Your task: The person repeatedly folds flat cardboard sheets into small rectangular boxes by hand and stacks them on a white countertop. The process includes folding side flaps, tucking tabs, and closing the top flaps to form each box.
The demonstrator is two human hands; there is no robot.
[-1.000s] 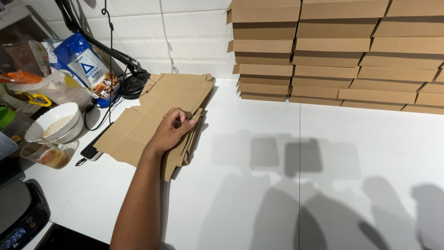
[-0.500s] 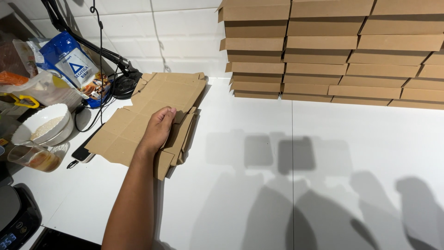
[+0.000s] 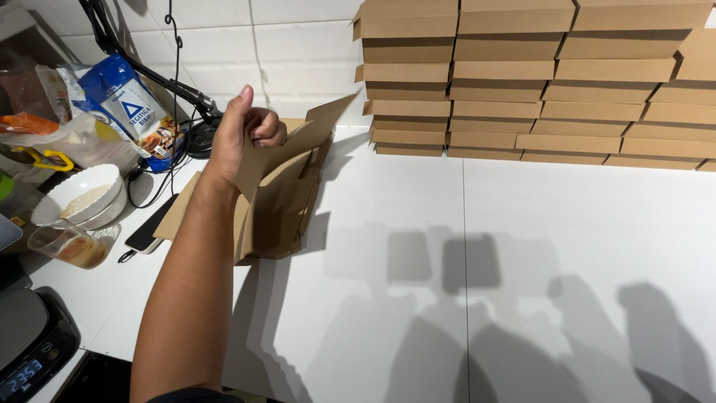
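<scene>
Presently catalogued, one worktop scene.
Surface: white table (image 3: 522,246), smooth, crossed by a thin seam and several soft grey shadows.
Room: white tiled wall (image 3: 298,45) behind; black lamp arm (image 3: 119,45) slanting down at the far left.
Back stock: stacks of flat brown boxes (image 3: 537,82) ranked against the wall, far right.
Left clutter: blue printed bag (image 3: 127,104), white bowl (image 3: 86,198), glass cup (image 3: 67,245), dark phone (image 3: 153,224), digital scale (image 3: 30,343) at the near corner.
Held item: flat cardboard blank (image 3: 280,194), raised on edge above the table's left half, over more flat cardboard (image 3: 179,213) lying beneath.
Orientation: long axis runs steeply up; top flap points up and right toward the boxes, lower edge near the table.
Left hand (image 3: 242,130): fingers curled tight on the blank's upper edge, thumb up.
Right hand: out of sight.
</scene>
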